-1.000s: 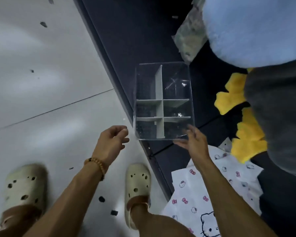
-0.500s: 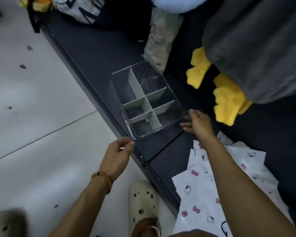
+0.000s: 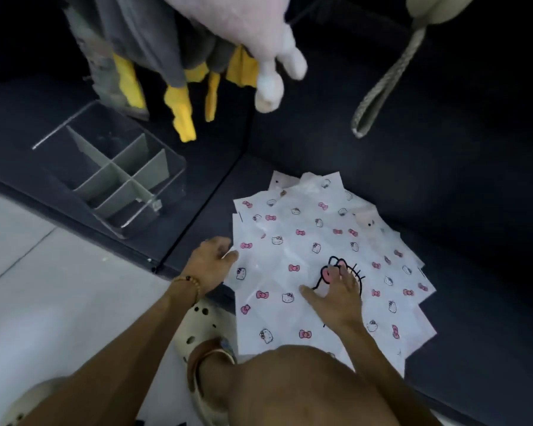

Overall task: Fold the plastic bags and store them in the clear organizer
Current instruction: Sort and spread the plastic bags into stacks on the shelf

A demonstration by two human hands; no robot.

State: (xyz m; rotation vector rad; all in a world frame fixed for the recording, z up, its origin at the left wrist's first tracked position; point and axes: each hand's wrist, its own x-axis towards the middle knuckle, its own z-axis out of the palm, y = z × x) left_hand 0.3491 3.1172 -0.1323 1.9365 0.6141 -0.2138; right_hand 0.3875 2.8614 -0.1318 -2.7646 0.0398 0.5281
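While plush toys (image 3: pixel 268 56) crowd above, organizer (image 3: pixel 114 176) sits beside bags (image 3: pixel 314 241).

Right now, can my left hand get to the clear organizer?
Probably yes: the left hand sits at the bags' left edge, and only bare dark surface lies between it and the clear organizer.

Your right hand (image 3: pixel 336 298) lies flat with spread fingers (image 3: pixel 333 273) on the fanned pile of printed plastic bags (image 3: pixel 293 256). Your left hand (image 3: pixel 208 264) touches the pile's left edge. The clear organizer (image 3: pixel 114 176) sits apart on the dark surface (image 3: pixel 443 195).
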